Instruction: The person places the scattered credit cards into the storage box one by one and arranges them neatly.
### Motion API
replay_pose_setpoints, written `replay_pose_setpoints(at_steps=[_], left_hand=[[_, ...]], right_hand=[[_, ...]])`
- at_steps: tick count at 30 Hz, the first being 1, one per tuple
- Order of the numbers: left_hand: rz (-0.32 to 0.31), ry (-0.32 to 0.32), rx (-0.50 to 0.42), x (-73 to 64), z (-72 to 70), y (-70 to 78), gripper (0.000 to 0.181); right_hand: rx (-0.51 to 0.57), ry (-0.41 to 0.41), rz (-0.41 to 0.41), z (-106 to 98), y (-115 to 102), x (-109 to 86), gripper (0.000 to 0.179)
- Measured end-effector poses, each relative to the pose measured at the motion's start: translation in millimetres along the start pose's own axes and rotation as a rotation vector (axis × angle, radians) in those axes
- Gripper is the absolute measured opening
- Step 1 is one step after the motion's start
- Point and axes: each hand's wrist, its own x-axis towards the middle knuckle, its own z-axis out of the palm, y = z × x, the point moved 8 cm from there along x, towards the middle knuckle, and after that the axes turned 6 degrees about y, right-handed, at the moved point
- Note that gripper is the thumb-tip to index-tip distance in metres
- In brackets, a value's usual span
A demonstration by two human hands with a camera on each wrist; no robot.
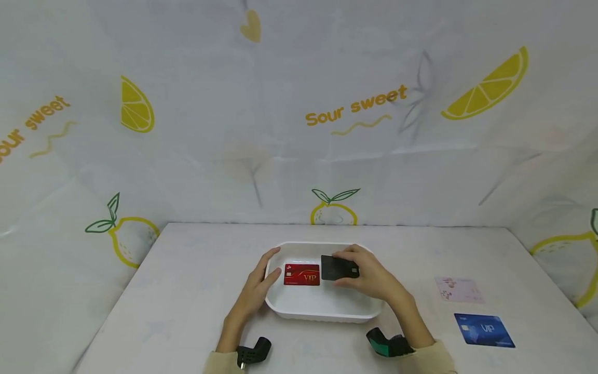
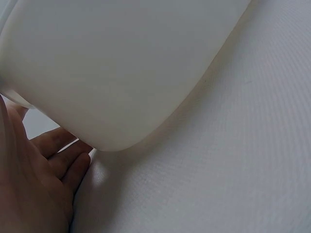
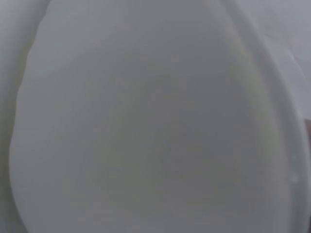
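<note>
A white tray (image 1: 322, 307) lies on the table before me. My left hand (image 1: 254, 291) grips its left end, thumb over the rim and the other fingers along the outside. In the left wrist view, the fingers (image 2: 70, 155) lie against the tray's outer wall (image 2: 121, 87). Inside the tray, a red VIP card (image 1: 302, 275) lies flat. My right hand (image 1: 371, 272) pinches a black card (image 1: 334, 268) by its right part, just right of the red card and over the tray. The right wrist view shows mainly the tray's outer wall (image 3: 146, 121); the fingers' hold is hidden there.
To the right of the tray, a pale pink patterned card (image 1: 460, 290) lies on the white table (image 1: 187, 311). Nearer the front lies a blue VIP card (image 1: 485, 330). A white backdrop (image 1: 210, 130) with lemon prints rises behind the table.
</note>
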Motion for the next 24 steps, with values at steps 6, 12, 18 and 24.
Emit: replay_pose_setpoints(at_steps=[6,12,18,24], left_hand=[[0.016,-0.003,0.008,0.4,-0.6,1.3,0.052],[-0.006,-0.006,-0.018,0.3,-0.3,0.0,0.053],[0.006,-0.004,-0.008,0.8,0.0,0.3,0.053],[0.008,0.001,-0.008,0.8,0.0,-0.3,0.054]], right_hand=[[-0.023,-0.011,0.065,12.8,2.9,2.7,0.056],[-0.016,-0.01,0.157,21.5,9.2,5.1,0.055],[-0.058,-0.011,0.156,29.4,12.7,8.3,0.053],[-0.065,-0.005,0.171,32.0,15.1,8.0,0.053]])
